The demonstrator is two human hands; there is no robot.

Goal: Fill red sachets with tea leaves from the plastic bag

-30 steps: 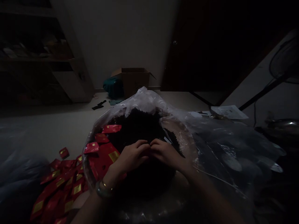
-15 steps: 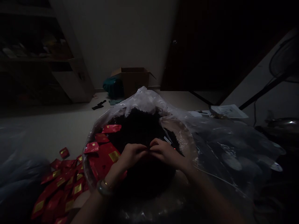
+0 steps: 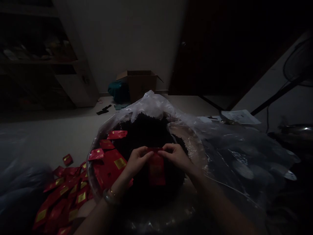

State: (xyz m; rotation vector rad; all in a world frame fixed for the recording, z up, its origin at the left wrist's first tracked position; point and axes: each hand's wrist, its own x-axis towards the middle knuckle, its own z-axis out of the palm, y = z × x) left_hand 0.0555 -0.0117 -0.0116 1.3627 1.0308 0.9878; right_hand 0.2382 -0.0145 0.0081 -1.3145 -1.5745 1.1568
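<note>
A red packet (image 3: 156,169) hangs upright over a heap of dark, loose tea-like leaves (image 3: 149,130). My left hand (image 3: 139,160) pinches its upper left corner between thumb and fingers. The upper right corner is held the same way by my right hand (image 3: 176,157). The heap lies in a wide round basin (image 3: 201,147) lined with clear plastic sheeting (image 3: 151,101). Several small red packets (image 3: 96,154) and a larger red bag with a gold label (image 3: 107,169) rest at the basin's left side, close to my left forearm.
Many red and gold packets (image 3: 61,195) are piled on the floor at the left. Behind the basin stand an open cardboard box (image 3: 141,85) and a teal bag (image 3: 118,91). Clear plastic bags (image 3: 239,163) lie at the right, near papers (image 3: 241,116) and a fan (image 3: 299,62).
The red packet has swung up into full view, its face now hanging below my fingers. My hands have moved slightly apart, from nearly touching to gripping its two top corners.
</note>
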